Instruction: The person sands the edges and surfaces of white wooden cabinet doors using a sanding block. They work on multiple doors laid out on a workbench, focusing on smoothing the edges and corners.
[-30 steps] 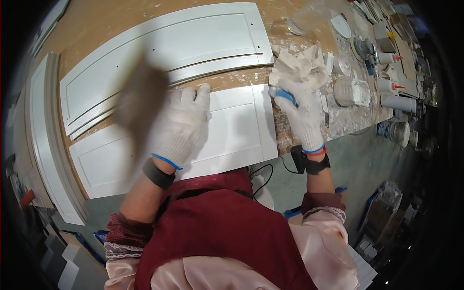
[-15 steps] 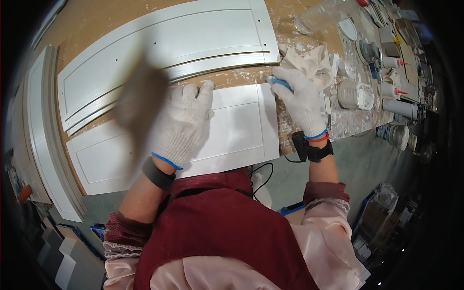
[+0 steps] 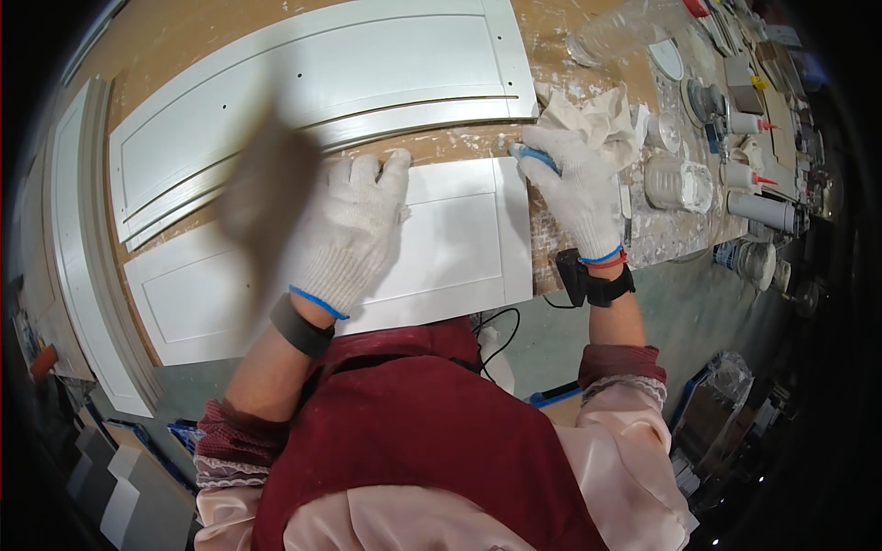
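Note:
A white panel (image 3: pixel 441 248) with a shallow grooved frame lies along the bench's near side. Spread flat on its middle is my left hand (image 3: pixel 354 216) in a white knit glove, fingertips at the far edge, nothing seen in it. My right hand (image 3: pixel 574 179), gloved too, is closed around a small blue pad (image 3: pixel 540 158) at the panel's far right corner. Much of the pad is hidden under the fingers, so its exact kind does not show. Beyond lies a second white panel (image 3: pixel 386 55) with small dark holes and a long slot.
White boards (image 3: pixel 78 239) stand at the left. A crumpled cloth (image 3: pixel 597 119), a clear plastic tub (image 3: pixel 678 184) of white paste, a large clear bottle (image 3: pixel 625 32) and red-tipped bottles (image 3: pixel 749 122) crowd the right side. A blurred brown shape (image 3: pixel 271 174) covers part of the left.
The view has shifted slightly. Both hands keep almost the same places on the panel, and the right still holds the blue pad.

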Action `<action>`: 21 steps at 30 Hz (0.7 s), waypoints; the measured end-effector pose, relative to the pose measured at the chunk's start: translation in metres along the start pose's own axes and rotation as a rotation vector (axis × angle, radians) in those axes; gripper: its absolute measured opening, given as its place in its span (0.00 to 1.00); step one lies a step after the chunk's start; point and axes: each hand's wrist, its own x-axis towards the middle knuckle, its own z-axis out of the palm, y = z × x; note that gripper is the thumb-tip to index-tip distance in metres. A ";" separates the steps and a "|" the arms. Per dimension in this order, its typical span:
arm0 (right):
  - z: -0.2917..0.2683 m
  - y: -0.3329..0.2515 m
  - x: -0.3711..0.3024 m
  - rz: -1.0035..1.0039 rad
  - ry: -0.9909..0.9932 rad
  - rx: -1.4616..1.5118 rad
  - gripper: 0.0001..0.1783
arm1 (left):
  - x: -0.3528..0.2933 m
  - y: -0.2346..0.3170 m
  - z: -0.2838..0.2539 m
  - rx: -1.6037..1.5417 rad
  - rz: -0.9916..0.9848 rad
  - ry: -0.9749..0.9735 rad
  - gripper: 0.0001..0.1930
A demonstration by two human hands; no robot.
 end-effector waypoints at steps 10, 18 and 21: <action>-0.019 0.010 -0.024 0.274 0.048 0.210 0.16 | 0.002 0.000 -0.001 -0.050 -0.024 -0.040 0.26; -0.033 0.035 -0.042 0.186 0.104 -0.407 0.19 | 0.001 0.002 -0.003 -0.022 -0.007 -0.022 0.27; -0.030 0.028 -0.022 0.048 0.209 -0.436 0.19 | 0.001 0.003 -0.006 -0.025 -0.014 -0.032 0.28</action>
